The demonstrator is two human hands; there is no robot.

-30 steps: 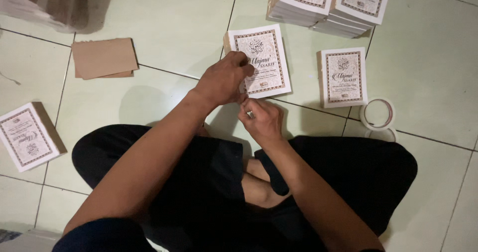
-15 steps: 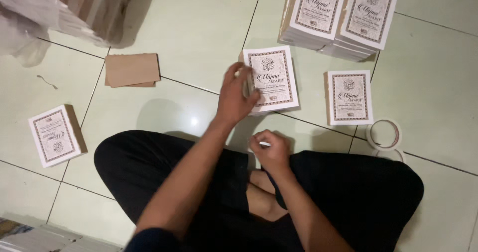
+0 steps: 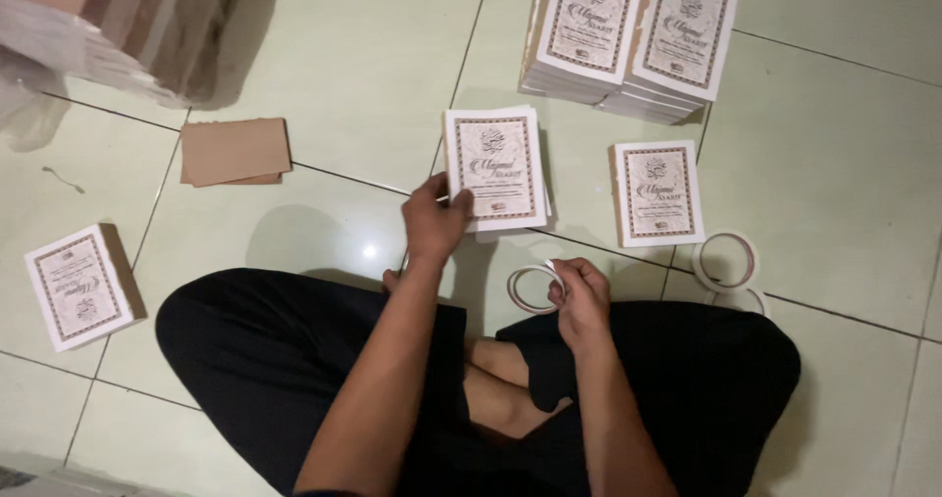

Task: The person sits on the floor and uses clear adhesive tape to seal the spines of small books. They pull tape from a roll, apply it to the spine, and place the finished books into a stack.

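booklet (image 3: 494, 166) at 12 o'clock is gripped at its edge by left hand (image 3: 435, 224); tape roll (image 3: 535, 288) is pinched by right hand (image 3: 581, 296).

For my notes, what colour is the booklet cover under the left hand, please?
White booklet cover with a dark ornate border, head view.

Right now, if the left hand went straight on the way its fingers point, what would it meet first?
The left hand already touches the small booklet stack on the floor; going on, it would probably push that stack.
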